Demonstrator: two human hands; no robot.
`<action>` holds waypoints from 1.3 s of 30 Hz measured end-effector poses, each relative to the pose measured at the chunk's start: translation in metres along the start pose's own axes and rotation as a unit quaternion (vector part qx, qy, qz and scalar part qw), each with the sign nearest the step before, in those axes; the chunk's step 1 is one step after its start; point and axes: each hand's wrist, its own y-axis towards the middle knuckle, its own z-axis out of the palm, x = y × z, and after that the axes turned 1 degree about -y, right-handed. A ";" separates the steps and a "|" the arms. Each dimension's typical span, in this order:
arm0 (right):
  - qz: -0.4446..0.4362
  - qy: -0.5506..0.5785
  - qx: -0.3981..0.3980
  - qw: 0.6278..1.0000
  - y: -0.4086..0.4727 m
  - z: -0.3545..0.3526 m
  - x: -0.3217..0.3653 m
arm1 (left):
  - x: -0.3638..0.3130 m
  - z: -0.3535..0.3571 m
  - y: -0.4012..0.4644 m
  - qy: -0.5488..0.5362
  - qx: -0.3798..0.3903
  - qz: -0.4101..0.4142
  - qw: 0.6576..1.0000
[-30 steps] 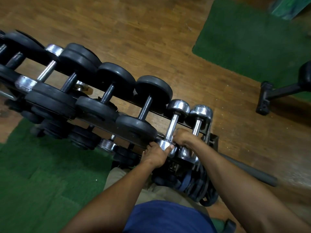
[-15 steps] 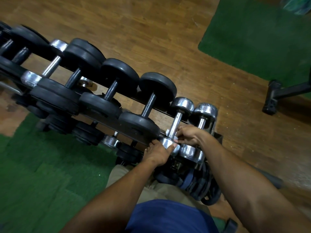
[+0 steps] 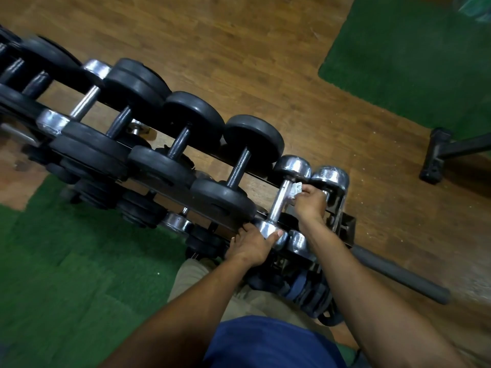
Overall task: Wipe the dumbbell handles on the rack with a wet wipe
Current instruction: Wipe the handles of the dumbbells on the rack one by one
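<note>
— Where is the wet wipe [image 3: 295, 189] sitting right now?

— The right hand [image 3: 309, 201] is pinching it, fingers closed on the crumpled white wad, and is pressing it against the far part of the handle of a chrome dumbbell [image 3: 281, 200], just below that dumbbell's far head.

— And the other hand?

— The left hand [image 3: 252, 244] is curling around the near chrome head of the same dumbbell, thumb lying across the shiny metal, fingers wrapping under it at the rack's near rail.

— Where on the rack [image 3: 345, 227] is that dumbbell lying?

— On the top tier, second from the right end. A second chrome dumbbell [image 3: 330, 179] is lying just beside it at the very end of the rack, partly hidden by the right forearm. To its left, black dumbbells [image 3: 239, 166] are lining the tier toward the left end.

— Anything near the rack?

— A grey bar [image 3: 398, 274] is lying on the wooden floor [image 3: 239, 49] by the right end, and green mats [image 3: 66, 261] are covering parts of the floor.
</note>
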 end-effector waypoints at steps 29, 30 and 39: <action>-0.267 -0.744 0.442 0.424 -0.006 0.064 0.065 | -0.001 -0.005 -0.010 -0.018 -0.006 0.019 1.000; -0.257 -0.720 0.453 0.459 -0.003 0.059 0.066 | -0.002 -0.005 -0.011 -0.015 -0.005 0.019 1.000; -0.178 -0.368 0.510 0.757 0.007 -0.020 0.054 | -0.004 -0.010 -0.009 -0.016 0.022 0.012 1.000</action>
